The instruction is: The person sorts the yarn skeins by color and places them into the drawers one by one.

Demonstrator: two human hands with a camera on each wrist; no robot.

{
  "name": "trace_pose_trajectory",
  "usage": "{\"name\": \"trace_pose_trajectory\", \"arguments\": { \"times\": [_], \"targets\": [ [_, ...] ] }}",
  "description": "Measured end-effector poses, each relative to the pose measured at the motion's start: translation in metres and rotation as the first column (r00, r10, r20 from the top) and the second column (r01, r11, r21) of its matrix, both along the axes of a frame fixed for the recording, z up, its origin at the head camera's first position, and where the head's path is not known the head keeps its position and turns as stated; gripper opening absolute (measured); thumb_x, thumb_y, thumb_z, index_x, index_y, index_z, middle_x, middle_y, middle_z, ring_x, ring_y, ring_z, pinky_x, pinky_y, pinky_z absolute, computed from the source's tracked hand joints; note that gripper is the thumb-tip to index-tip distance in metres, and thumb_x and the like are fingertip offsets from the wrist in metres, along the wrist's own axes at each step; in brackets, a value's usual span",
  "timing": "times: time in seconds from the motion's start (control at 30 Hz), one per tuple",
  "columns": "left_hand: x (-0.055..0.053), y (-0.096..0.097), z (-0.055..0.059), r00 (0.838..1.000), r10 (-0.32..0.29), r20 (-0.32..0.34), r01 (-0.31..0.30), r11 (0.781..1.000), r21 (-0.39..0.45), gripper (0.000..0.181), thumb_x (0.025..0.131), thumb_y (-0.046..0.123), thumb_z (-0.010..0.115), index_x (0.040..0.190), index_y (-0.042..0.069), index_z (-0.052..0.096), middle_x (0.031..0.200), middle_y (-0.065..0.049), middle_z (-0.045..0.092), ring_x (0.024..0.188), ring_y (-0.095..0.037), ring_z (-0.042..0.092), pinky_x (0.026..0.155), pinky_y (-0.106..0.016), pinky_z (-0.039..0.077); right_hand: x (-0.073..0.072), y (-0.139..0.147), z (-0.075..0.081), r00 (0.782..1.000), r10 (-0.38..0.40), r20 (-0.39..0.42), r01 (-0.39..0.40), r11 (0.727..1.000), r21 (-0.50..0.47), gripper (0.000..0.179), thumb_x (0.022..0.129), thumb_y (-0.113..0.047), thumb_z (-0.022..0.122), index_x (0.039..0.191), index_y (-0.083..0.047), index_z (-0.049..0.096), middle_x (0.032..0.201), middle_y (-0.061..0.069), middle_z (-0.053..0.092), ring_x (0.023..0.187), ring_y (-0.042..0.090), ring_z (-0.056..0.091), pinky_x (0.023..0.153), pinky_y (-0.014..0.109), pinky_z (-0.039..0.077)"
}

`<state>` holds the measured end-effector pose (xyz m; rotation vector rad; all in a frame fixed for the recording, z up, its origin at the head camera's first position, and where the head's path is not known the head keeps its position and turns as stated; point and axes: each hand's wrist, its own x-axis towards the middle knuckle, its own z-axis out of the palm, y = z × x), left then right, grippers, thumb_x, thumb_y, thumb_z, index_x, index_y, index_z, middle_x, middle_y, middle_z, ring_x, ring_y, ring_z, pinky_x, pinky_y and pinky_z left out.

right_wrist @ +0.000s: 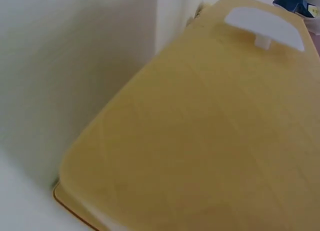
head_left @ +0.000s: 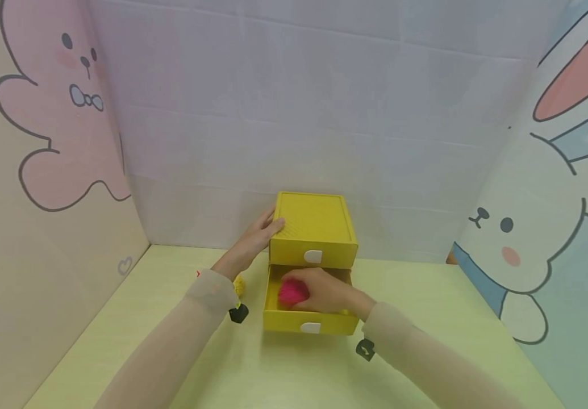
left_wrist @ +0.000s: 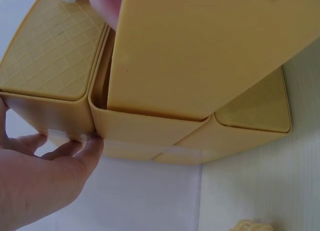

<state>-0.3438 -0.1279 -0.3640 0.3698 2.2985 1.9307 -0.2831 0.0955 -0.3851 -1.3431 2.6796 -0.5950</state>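
A yellow drawer unit stands against the back wall, and the drawer below its top one is pulled out. Inside that drawer my right hand grips a pink yarn ball, its fingers curved over the ball. My left hand rests against the unit's left side, thumb on the top edge. In the left wrist view the left hand's fingertips touch the side wall beside the pulled-out drawer. The right wrist view holds a drawer front with a white handle; the right hand is out of that view.
A yellow yarn ball lies on the table left of the unit, partly behind the left forearm. A small red thing shows near it. Printed panels flank the table on both sides.
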Motion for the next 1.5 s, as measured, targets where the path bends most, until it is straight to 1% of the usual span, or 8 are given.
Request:
{"name": "trace_pose_trajectory", "arguments": {
  "times": [0.4,0.6,0.73,0.9,1.13,1.3,1.4,1.5],
  "targets": [
    [0.001,0.001,0.001,1.0,-0.003,-0.012,0.003,1.0,0.008,0.073,0.111,0.048,0.052,0.172,0.03,0.016,0.174,-0.013,0.026,0.153,-0.037,0.041,0.123,-0.061,0.034,0.0,-0.012,-0.003,1.0,-0.012,0.015,0.012,1.0,0.015,0.05,0.093,-0.02,0.085,0.138,-0.009,0.066,0.126,0.001,0.072,0.108,0.015,0.065,0.101,0.032,0.055],
    [0.001,0.0,-0.002,1.0,0.002,-0.006,-0.002,1.0,0.008,0.073,0.111,0.048,0.052,0.172,0.03,0.016,0.175,-0.014,0.023,0.156,-0.038,0.034,0.124,-0.063,0.031,-0.002,-0.007,-0.005,1.0,-0.006,0.021,0.006,1.0,0.002,0.05,0.093,-0.024,0.085,0.138,-0.009,0.067,0.127,0.0,0.072,0.108,0.014,0.065,0.101,0.032,0.055],
    [0.001,0.0,-0.001,1.0,0.001,-0.004,-0.001,1.0,0.003,0.074,0.111,0.048,0.052,0.173,0.029,0.015,0.176,-0.013,0.02,0.159,-0.037,0.028,0.125,-0.062,0.03,0.0,-0.002,-0.002,0.999,-0.02,0.042,0.02,1.0,-0.004,0.05,0.097,-0.03,0.081,0.141,-0.011,0.066,0.131,-0.001,0.071,0.113,0.014,0.065,0.104,0.034,0.054],
    [0.002,0.001,0.0,1.0,-0.006,-0.01,0.006,1.0,-0.003,0.074,0.112,0.047,0.051,0.173,0.029,0.014,0.176,-0.012,0.021,0.159,-0.037,0.029,0.125,-0.061,0.031,0.006,0.009,0.013,0.996,-0.046,0.071,0.047,0.999,-0.017,0.05,0.101,-0.036,0.074,0.144,-0.012,0.065,0.137,-0.002,0.069,0.123,0.015,0.063,0.111,0.04,0.051],
    [0.001,0.0,0.001,1.0,-0.006,0.002,0.006,1.0,0.0,0.073,0.112,0.047,0.052,0.173,0.03,0.015,0.175,-0.013,0.023,0.158,-0.037,0.031,0.125,-0.061,0.03,0.01,0.025,0.049,0.993,-0.065,0.098,0.075,0.992,-0.103,0.046,0.105,-0.033,0.069,0.143,-0.008,0.065,0.137,0.005,0.07,0.126,0.024,0.065,0.11,0.046,0.053],
    [0.002,-0.001,0.001,1.0,-0.006,0.005,0.006,1.0,-0.005,0.074,0.111,0.049,0.052,0.172,0.031,0.014,0.176,-0.012,0.021,0.158,-0.038,0.03,0.125,-0.061,0.03,0.004,0.037,0.068,0.986,-0.139,0.089,0.155,0.962,-0.223,0.039,0.105,-0.028,0.071,0.139,-0.009,0.068,0.131,0.007,0.074,0.116,0.024,0.073,0.101,0.045,0.059],
    [0.002,0.0,0.001,1.0,-0.011,0.001,0.011,1.0,-0.003,0.074,0.111,0.05,0.052,0.172,0.032,0.014,0.176,-0.011,0.02,0.159,-0.038,0.028,0.125,-0.062,0.03,-0.002,0.046,0.075,0.977,-0.209,0.034,0.21,0.928,-0.307,0.033,0.104,-0.025,0.072,0.133,-0.008,0.071,0.122,0.006,0.077,0.107,0.024,0.075,0.094,0.044,0.062],
    [0.002,0.0,0.001,1.0,-0.019,-0.007,0.019,1.0,0.003,0.073,0.112,0.049,0.051,0.172,0.032,0.014,0.177,-0.011,0.019,0.16,-0.037,0.025,0.125,-0.062,0.029,-0.008,0.054,0.079,0.961,-0.277,0.01,0.26,0.887,-0.381,0.031,0.105,-0.022,0.071,0.132,-0.006,0.072,0.119,0.008,0.078,0.104,0.026,0.075,0.091,0.044,0.063]
  ]
}}
